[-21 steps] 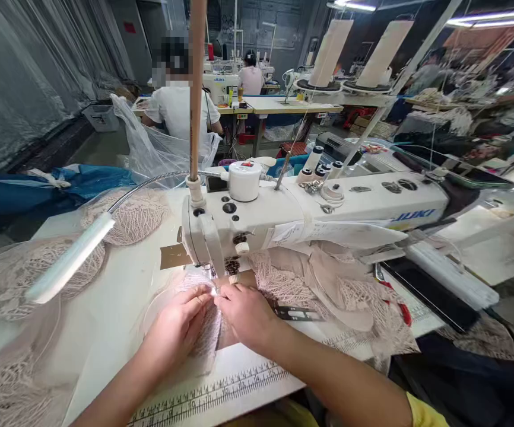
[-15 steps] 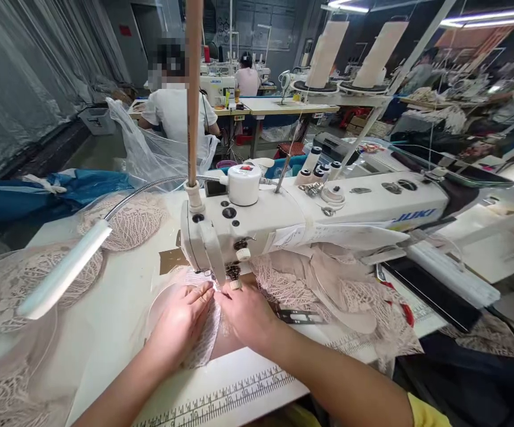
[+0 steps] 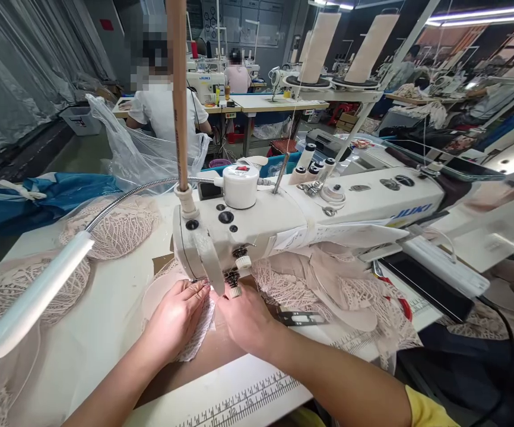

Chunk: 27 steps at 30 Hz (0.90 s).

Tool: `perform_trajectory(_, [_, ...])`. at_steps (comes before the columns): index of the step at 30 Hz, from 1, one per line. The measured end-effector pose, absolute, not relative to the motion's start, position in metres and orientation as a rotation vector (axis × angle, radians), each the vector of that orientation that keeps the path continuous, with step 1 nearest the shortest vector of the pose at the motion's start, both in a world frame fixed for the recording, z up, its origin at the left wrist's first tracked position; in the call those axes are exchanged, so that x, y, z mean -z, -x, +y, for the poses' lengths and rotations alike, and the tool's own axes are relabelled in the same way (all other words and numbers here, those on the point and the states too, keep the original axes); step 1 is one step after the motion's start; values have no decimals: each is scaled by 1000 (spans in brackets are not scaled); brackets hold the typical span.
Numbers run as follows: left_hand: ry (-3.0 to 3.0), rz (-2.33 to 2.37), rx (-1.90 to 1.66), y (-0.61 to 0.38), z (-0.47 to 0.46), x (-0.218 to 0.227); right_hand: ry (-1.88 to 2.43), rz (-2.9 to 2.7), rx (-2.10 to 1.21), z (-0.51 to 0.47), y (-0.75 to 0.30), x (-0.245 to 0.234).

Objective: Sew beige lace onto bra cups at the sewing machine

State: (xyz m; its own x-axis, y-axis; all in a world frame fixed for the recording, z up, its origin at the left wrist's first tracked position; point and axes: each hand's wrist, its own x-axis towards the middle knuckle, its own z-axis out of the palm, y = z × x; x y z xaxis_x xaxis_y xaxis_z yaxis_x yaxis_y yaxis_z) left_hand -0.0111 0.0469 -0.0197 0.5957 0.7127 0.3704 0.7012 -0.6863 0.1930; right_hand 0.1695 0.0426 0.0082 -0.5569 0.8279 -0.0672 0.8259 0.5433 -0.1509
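A white sewing machine stands across the table. My left hand and my right hand lie side by side just below its needle head. Both press a small pale pink lace piece down on the machine bed, fingers bent and fingertips meeting at the needle. The lace shows only between and under the hands. The presser foot itself is hidden behind my fingers and the machine head.
Lace bra cups sit at the left under clear plastic. More lace pieces are heaped right of the needle. A gooseneck lamp reaches over the left. A ruler strip edges the table front. A person in white sits behind.
Both hands slid up toward the needle with the lace piece. The view shifted, so the machine and lamp sit further left.
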Motion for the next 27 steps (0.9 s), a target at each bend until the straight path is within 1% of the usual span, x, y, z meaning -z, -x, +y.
perform_trajectory(5, [-2698, 1233, -657, 12, 49, 18, 1444, -2742, -203, 42, -171, -4])
perform_trajectory(13, [-2663, 1367, -661, 13, 49, 25, 1331, -2678, -186, 40, -178, 11])
perform_trajectory(20, [-2648, 1618, -370, 12, 43, 20, 1340, -2615, -185, 37, -177, 14])
perform_trajectory(27, [-2495, 1902, -361, 22, 12, 7, 1261, -2547, -193, 34, -178, 18])
